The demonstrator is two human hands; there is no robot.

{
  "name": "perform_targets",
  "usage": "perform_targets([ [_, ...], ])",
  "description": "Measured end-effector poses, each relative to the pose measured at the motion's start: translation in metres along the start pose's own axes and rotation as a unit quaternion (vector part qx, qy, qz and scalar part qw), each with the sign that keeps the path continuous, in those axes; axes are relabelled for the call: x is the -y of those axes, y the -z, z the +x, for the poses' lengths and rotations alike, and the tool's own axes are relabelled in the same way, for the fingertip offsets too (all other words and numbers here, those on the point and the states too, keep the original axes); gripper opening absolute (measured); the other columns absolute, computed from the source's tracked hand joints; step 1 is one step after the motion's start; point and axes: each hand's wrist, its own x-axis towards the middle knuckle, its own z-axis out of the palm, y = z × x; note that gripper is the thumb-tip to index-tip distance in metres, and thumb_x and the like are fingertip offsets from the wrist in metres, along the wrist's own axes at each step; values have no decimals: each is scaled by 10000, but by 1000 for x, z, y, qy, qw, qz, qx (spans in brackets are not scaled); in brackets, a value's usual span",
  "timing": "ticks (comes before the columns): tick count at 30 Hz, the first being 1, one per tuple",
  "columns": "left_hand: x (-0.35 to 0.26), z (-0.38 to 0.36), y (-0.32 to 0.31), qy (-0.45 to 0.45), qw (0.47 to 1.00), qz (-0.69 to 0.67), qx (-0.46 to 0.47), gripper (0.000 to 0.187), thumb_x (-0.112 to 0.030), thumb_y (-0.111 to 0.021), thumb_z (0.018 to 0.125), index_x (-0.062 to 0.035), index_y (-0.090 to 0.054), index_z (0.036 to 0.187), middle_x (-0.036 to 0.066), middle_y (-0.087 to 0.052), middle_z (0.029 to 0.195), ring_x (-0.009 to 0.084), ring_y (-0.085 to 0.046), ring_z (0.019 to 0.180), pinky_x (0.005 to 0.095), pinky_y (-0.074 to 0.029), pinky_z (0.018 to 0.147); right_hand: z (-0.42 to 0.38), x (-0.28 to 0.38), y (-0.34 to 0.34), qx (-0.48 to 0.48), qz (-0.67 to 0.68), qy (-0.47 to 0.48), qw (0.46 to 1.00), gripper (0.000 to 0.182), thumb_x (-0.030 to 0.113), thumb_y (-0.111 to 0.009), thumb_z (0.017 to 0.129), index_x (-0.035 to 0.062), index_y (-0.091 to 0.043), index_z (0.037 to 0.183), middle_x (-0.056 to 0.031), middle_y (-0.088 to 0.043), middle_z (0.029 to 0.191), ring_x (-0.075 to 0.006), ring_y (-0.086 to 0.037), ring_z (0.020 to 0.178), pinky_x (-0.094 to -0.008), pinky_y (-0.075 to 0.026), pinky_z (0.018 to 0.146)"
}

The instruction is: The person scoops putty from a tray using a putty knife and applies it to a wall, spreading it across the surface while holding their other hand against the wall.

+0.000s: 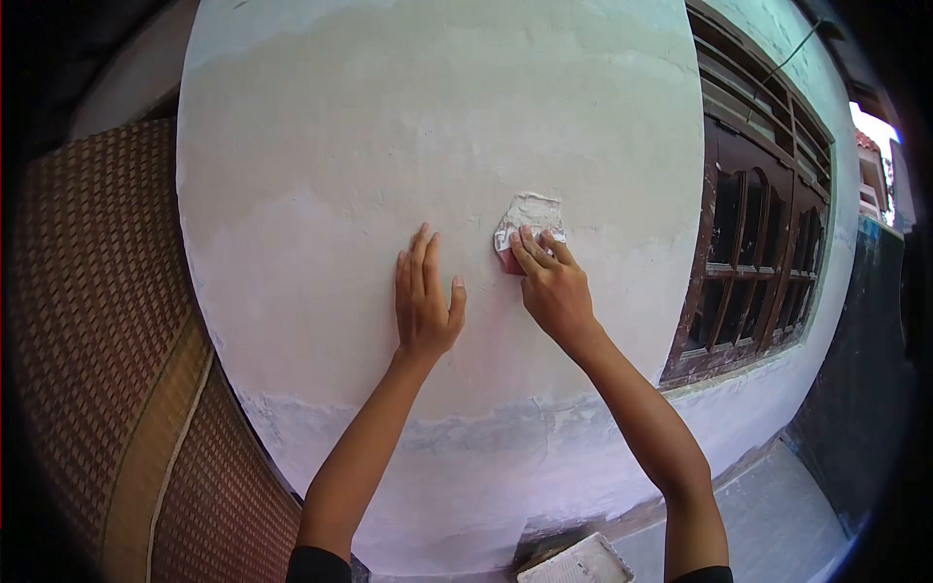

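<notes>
My right hand (552, 282) grips a flat reddish putty spreader (509, 260), its fingers pressed over the face and the tool held against the wall (466, 350). White smears cover part of the spreader, and a patch of wet putty (535, 208) shows just above it. To the left, my left hand (425, 301) lies flat on the wall with fingers stretched upward and thumb apart, holding nothing. The wall is pale, with a beige area at the top and whiter plaster lower down.
A brown wooden window (743, 238) with panes is set in the wall at right. Woven panels (107, 291) stand along the left. On the floor at the bottom lies a whitish tray (578, 564). A dark panel (850, 360) is at far right.
</notes>
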Motion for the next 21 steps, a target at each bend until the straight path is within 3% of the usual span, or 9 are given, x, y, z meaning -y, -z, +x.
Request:
perform_targets([
  [11,-6,-2,1,5,1000,-6,4,612,-166,-496,913,34,-322,1465,222,-321,1544,385,-323,1419,550,-226,1166,-44,14,1,49,2,26,998,451,28,-604,827,7,-619,1277,-147,-651,1274,-401,-629,1121,-399,-617,735],
  [16,3,2,12,-13,1000,-11,1,634,-180,-525,913,43,-321,1471,224,-317,1545,392,-307,1427,528,-248,1166,-59,18,23,42,20,26,999,434,38,-613,836,73,-640,1267,-113,-671,1249,-336,-653,1102,-361,-612,736],
  [18,7,3,16,-17,1000,6,0,632,-181,-522,916,45,-320,1470,228,-307,1550,395,-298,1432,527,-243,1169,-51,16,31,-65,17,34,997,354,39,-621,842,100,-671,1187,-78,-719,1129,-276,-696,956,-337,-591,672],
  [19,9,4,17,-17,1000,21,2,638,-182,-521,917,46,-313,1475,230,-290,1559,393,-283,1442,527,-234,1175,-44,15,35,-66,17,34,997,354,39,-621,842,100,-671,1187,-78,-719,1129,-276,-696,956,-337,-591,672],
  [21,9,4,19,-17,999,39,8,643,-183,-519,918,48,-306,1479,231,-273,1568,391,-269,1451,527,-225,1181,-27,12,41,-78,49,-32,995,239,25,-616,852,97,-689,1068,-66,-735,986,-248,-692,795,-347,-556,617],
])
